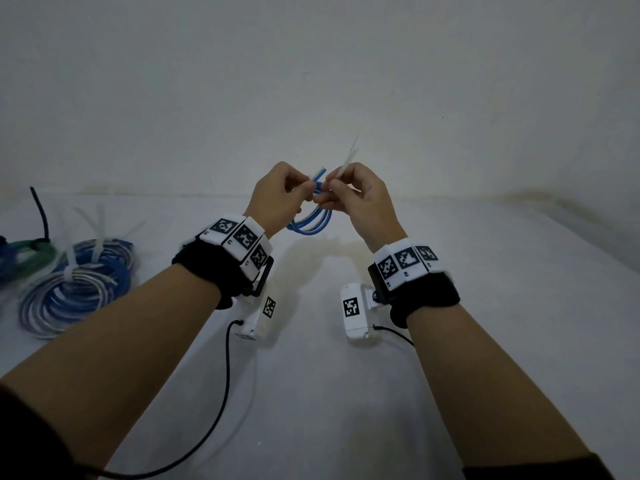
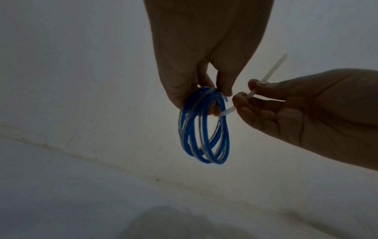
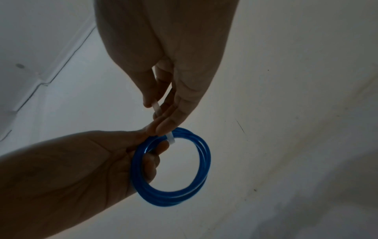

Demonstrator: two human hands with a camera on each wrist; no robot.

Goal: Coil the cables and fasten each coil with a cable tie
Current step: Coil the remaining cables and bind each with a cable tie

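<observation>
While held, blue coil point(image 2: 204, 129) tie-wrapped.

Two hands are in view: the left hand point(image 1: 277, 194) and the right hand point(image 1: 360, 199). Between them there is one small blue coil point(image 1: 310, 223) and one white cable tie point(image 1: 346, 166).

On the table point(image 1: 485, 306), at the left, lies one larger blue-and-clear coil point(image 1: 74, 289); it carries at least two white ties point(image 1: 71, 268), and their tails are too blurred to count for certain. At the far left edge there is one green coil point(image 1: 29, 249), cut off by the frame, and one dark cable end point(image 1: 40, 211) standing up.

Each wrist wears one black band, two in all, and each carries one white camera unit point(image 1: 356, 315), two in all.
</observation>
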